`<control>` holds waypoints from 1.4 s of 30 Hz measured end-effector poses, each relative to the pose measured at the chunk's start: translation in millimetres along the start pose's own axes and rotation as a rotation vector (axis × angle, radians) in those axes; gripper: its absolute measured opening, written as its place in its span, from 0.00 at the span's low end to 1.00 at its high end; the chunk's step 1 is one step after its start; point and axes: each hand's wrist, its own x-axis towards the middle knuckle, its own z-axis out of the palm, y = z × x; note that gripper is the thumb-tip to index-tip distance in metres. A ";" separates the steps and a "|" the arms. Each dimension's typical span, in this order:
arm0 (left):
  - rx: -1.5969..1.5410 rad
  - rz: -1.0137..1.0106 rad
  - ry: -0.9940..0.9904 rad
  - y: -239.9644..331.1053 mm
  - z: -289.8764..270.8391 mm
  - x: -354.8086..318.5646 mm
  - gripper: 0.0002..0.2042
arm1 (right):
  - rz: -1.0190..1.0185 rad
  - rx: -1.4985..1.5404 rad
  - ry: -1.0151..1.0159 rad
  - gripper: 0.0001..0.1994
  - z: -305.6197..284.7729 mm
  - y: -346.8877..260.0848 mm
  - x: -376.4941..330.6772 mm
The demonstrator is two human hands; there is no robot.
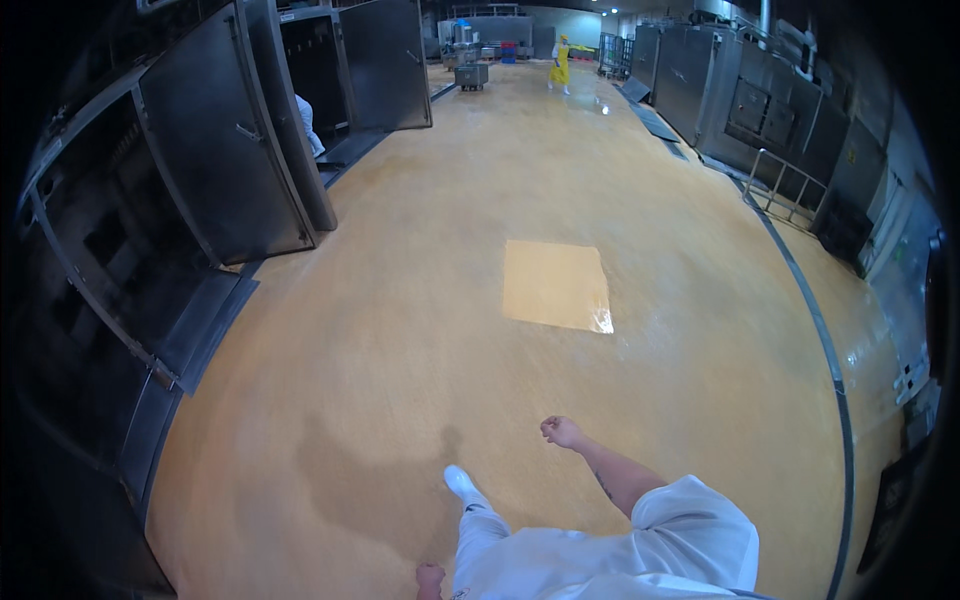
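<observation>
My right hand (562, 431) swings out ahead of my body over the tan floor (400, 300). Its fingers are loosely curled, and nothing shows in them. Low at the bottom edge, my left hand (430, 578) hangs beside my leg, closed like a fist, with no object visible in it. Neither hand touches anything. White clothing covers my body, and one white shoe (461, 484) is stepped forward. Ahead on the floor lies a glossy, pale square patch (556, 285).
Large metal cabinets with an open door (225, 130) line the left; a person in white (308, 125) is partly hidden there. Far ahead stands a person in yellow (560, 66) near a metal cart (471, 76). Machinery (765, 105) and a metal rail (785, 185) flank the right.
</observation>
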 end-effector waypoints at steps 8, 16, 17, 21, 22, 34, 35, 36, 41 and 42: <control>-0.078 0.034 0.225 299.7 -115.5 295.3 0.17 | 0.502 -0.268 -0.337 0.18 -6.9 -49.0 171.5; 0.058 0.205 0.169 586.6 -207.4 571.5 0.18 | 0.756 0.090 -0.105 0.14 -9.2 -106.6 345.4; 0.011 0.204 0.153 607.6 -216.5 610.9 0.18 | 0.751 0.107 -0.139 0.13 -7.0 -122.4 392.3; 0.099 0.110 0.159 669.9 -217.8 701.0 0.17 | 0.680 0.101 -0.138 0.13 -9.7 -180.4 576.9; 0.078 0.070 0.100 685.4 -221.1 710.8 0.17 | 0.639 0.051 -0.199 0.14 -12.7 -207.1 628.4; -0.036 -0.218 0.036 848.9 -263.2 921.0 0.17 | 0.106 -0.045 -0.146 0.15 -21.4 -608.3 1194.1; 0.095 -0.135 -0.031 880.1 -262.9 955.3 0.17 | 0.101 -0.038 -0.146 0.15 -27.8 -623.4 1231.5; 0.233 -0.049 -0.113 909.4 -259.5 985.0 0.17 | 0.113 -0.034 -0.138 0.16 -35.7 -615.9 1256.0; 0.174 0.002 -0.158 1105.7 -281.2 1160.2 0.19 | 0.402 -0.139 -0.281 0.17 -67.9 -622.3 1381.2; 0.341 0.102 -0.219 1140.8 -302.7 1198.4 0.19 | 0.424 -0.116 -0.264 0.17 -72.5 -632.0 1400.5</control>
